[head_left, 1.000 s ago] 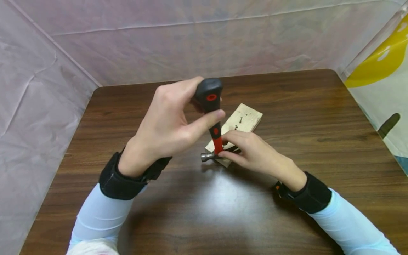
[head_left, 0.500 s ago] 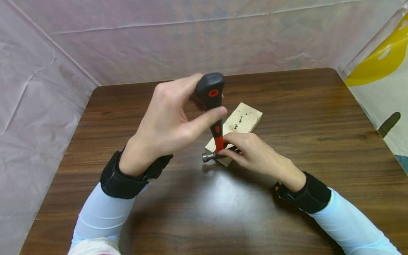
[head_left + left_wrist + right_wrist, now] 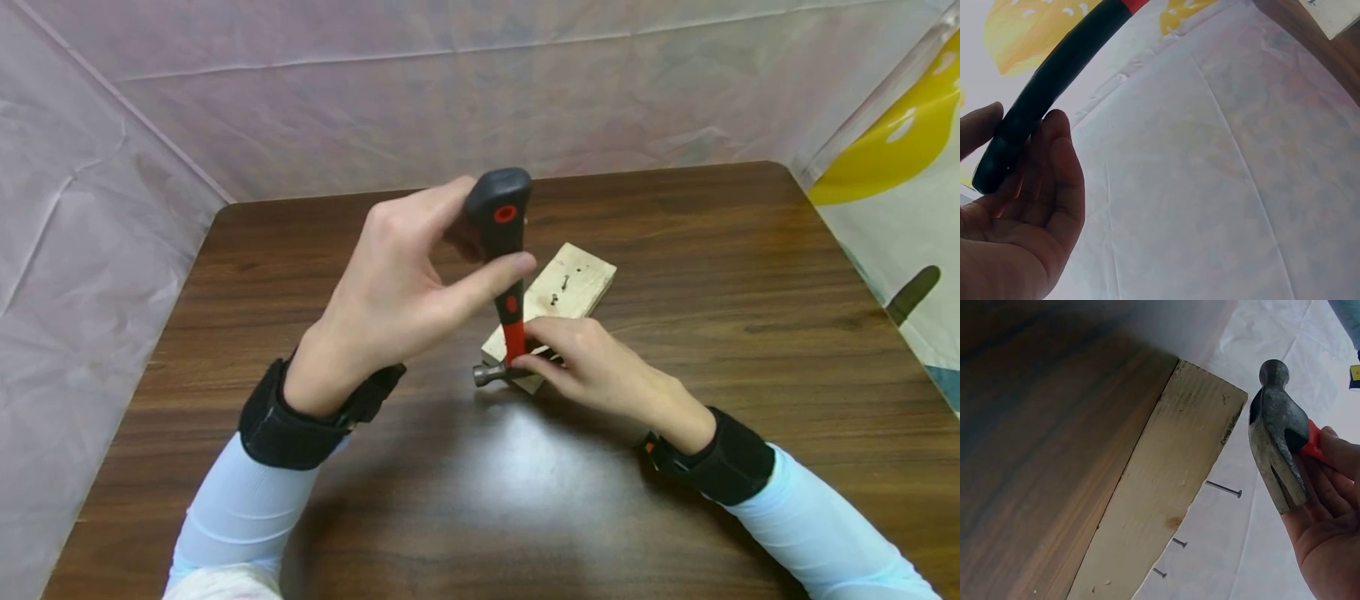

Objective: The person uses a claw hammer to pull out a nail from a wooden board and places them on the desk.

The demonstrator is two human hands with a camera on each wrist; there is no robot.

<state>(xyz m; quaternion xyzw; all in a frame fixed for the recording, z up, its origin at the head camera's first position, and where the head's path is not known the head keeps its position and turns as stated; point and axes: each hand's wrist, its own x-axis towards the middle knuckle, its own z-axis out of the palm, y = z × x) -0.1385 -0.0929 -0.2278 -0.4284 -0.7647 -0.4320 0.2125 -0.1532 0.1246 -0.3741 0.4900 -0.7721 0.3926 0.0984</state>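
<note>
A claw hammer (image 3: 504, 217) with a black and red handle stands upright, head down, over a pale wooden board (image 3: 588, 279). My left hand (image 3: 393, 287) pinches the upper handle between thumb and fingers, also seen in the left wrist view. Lower down, the fingers of my right hand (image 3: 600, 362) grip the red neck just by the head. The right wrist view shows the hammer's steel head (image 3: 1282, 419) with its claw, held apart from the board. Out of the board's upper face stick a tall nail (image 3: 1225, 489) and two shorter nails (image 3: 1180, 542).
The board lies at an angle on a brown wood-grain table (image 3: 465, 500). Pale sheeting (image 3: 450, 108) hangs behind the table and along its left side. At the right is a cloth with a yellow print (image 3: 888, 154).
The hammer's handle end has shifted slightly up and right, with the left thumb following it. Both hands keep their grip, and the board stays in place.
</note>
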